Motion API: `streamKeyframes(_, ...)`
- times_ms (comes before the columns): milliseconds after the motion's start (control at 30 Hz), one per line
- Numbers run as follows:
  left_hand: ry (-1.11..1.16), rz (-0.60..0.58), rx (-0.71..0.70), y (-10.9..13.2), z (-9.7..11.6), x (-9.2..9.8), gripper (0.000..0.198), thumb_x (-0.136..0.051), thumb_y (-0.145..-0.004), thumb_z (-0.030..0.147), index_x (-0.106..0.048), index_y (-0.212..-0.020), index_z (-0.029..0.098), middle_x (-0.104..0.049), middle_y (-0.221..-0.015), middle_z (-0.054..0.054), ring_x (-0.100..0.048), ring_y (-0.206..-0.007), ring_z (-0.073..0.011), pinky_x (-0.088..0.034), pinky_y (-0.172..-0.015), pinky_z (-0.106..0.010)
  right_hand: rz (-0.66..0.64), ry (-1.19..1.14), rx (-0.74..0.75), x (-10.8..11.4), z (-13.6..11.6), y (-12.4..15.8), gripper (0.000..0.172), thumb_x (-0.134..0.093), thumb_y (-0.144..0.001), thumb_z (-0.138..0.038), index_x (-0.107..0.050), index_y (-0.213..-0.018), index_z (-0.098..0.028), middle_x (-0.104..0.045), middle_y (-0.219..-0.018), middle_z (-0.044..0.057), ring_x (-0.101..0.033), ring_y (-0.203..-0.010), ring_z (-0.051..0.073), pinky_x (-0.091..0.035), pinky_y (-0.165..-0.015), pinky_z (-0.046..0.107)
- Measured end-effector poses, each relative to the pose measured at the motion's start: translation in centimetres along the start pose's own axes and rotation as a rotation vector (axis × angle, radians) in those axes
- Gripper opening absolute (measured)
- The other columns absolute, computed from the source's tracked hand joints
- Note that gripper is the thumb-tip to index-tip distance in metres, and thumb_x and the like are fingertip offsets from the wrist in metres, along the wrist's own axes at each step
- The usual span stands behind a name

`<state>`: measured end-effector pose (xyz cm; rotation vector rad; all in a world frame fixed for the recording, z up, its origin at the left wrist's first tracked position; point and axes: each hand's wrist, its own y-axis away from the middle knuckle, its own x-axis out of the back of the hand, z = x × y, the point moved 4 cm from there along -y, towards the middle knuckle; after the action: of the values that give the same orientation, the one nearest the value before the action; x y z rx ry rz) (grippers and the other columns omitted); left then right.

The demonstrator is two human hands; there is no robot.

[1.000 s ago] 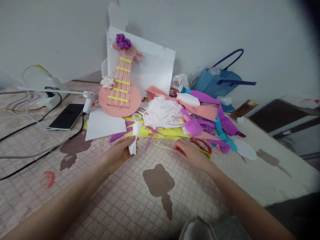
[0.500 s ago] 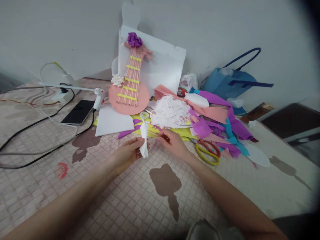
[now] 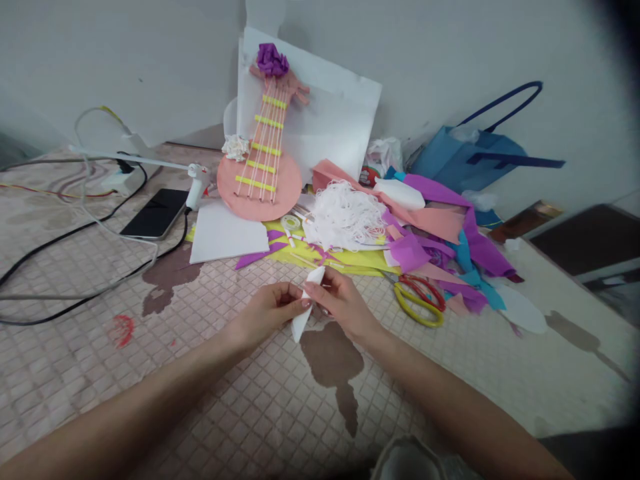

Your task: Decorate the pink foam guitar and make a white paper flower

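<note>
Both hands pinch a narrow folded piece of white paper (image 3: 301, 325), held slantwise above the patterned tabletop. My left hand (image 3: 273, 308) grips it from the left with the thumb on top. My right hand (image 3: 345, 301) closes on its upper part from the right, the fingers partly hidden behind it. Just beyond the hands lie yellow paper (image 3: 360, 260), a roll of clear tape (image 3: 290, 223) and a heap of white string (image 3: 345, 217). Scissors (image 3: 419, 303) with yellow and red handles rest to the right of my right hand.
A pink paper guitar (image 3: 260, 187) with a purple flower leans on a white foam board (image 3: 330, 127) at the back. On the left are a glue gun (image 3: 197, 187), a phone (image 3: 156, 213) and cables. Purple and blue paper scraps (image 3: 470, 233) and a blue bag (image 3: 465, 160) lie right.
My right hand has come left and taken hold of the white paper alongside my left hand. The paper has shifted right and tilted. The view has moved slightly.
</note>
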<state>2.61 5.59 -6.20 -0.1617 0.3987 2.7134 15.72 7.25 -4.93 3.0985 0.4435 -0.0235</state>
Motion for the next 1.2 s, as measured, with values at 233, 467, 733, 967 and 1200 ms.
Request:
streamKeyframes(233, 0.115, -0.121, 0.093, 0.3, 0.4, -0.1, 0.024, -0.070, -0.073, 0.034, -0.057, -0.071, 0.013, -0.055, -0.063, 0.002, -0.047, -0.056, -0.0066, -0.035, -0.054, -0.020, -0.050, -0.083, -0.034, 0.3, -0.2, 0.3, 0.033, -0.058, -0.080, -0.047, -0.049, -0.068, -0.018, -0.041, -0.055, -0.006, -0.033, -0.045, 0.005, -0.024, -0.042, 0.020)
streamKeyframes(467, 0.615, -0.105, 0.189, 0.0, -0.6, -0.4, 0.018, -0.070, -0.075, 0.025, -0.063, -0.088, 0.014, -0.064, -0.080, -0.001, -0.058, -0.067, -0.0088, -0.047, -0.067, -0.023, -0.077, -0.122, -0.049, 0.5, -0.3, 0.8, 0.030, -0.053, -0.084, -0.048, -0.053, -0.079, -0.019, -0.046, -0.061, -0.005, -0.037, -0.044, 0.005, -0.027, -0.039, 0.019)
streamKeyframes(733, 0.532, -0.158, 0.118, -0.2, -0.9, -0.6, 0.018, -0.064, -0.081, 0.025, -0.063, -0.095, 0.014, -0.068, -0.088, -0.006, -0.065, -0.078, -0.0144, -0.047, -0.072, -0.025, -0.067, -0.136, -0.005, 0.3, -0.6, 1.1, 0.031, -0.065, -0.077, -0.035, -0.047, -0.099, -0.024, -0.049, -0.071, -0.006, -0.044, -0.052, 0.007, -0.036, -0.045, 0.019)
streamKeyframes(967, 0.582, -0.170, 0.125, -0.2, -0.6, -0.6, 0.019, -0.068, -0.077, 0.027, -0.064, -0.091, 0.016, -0.067, -0.085, -0.004, -0.063, -0.073, -0.0126, -0.047, -0.071, -0.025, -0.153, -0.073, 0.019, 0.1, -1.1, 1.2, 0.041, -0.068, -0.075, -0.031, -0.043, -0.107, -0.025, -0.047, -0.078, -0.005, -0.048, -0.061, 0.008, -0.042, -0.052, 0.021)
streamKeyframes(1200, 0.549, -0.141, 0.151, -0.3, -0.5, -0.4, 0.023, -0.070, -0.076, 0.027, -0.063, -0.093, 0.015, -0.064, -0.081, -0.003, -0.060, -0.067, -0.0103, -0.046, -0.065, -0.024, -0.079, 0.177, 0.201, 0.6, -1.9, 1.5, 0.052, -0.062, -0.076, -0.022, -0.035, -0.120, -0.028, -0.046, -0.097, 0.000, -0.052, -0.071, 0.009, -0.046, -0.062, 0.025)
